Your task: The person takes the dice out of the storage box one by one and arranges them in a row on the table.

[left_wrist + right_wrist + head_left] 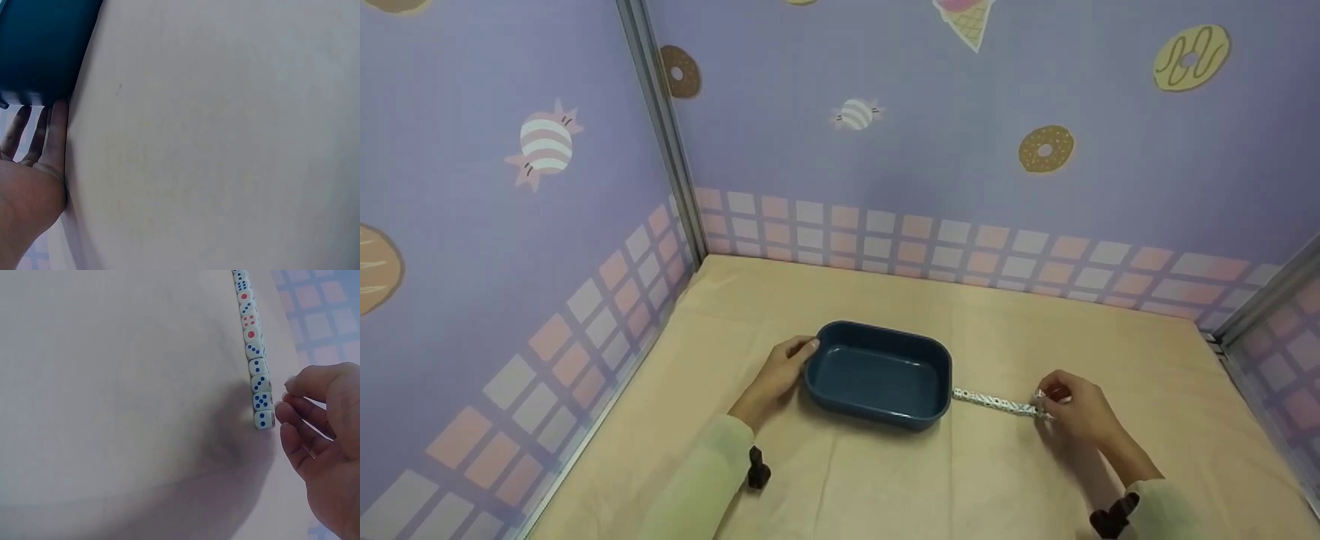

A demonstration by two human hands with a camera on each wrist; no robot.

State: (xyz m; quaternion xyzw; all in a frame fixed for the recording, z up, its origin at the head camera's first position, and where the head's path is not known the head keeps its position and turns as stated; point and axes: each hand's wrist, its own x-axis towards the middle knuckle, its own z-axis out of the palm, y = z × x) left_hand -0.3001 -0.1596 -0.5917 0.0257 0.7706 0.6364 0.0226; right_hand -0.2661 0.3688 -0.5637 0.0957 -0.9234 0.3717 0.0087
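A dark blue rectangular dish [877, 375] with rounded corners sits upright on the cloth. My left hand [780, 375] holds its left end, thumb at the rim; in the left wrist view the fingers [58, 132] reach against the outside of the wall. From the dish's right side runs a straight row of white dice [994, 401] with blue and red pips, one die wide. Beside the row's right end is my right hand [1076, 409], fingers loosely bent. Its fingertips [288, 430] lie close to the last dice in the right wrist view, with nothing visible between them and the thumb.
A pale cloth [885, 480] covers the table. Purple walls [922, 150] printed with sweets and pink-and-white tiles enclose it at the back and sides, with metal posts [660, 135] at the corners. Small dark devices [757, 469] sit at both wrists.
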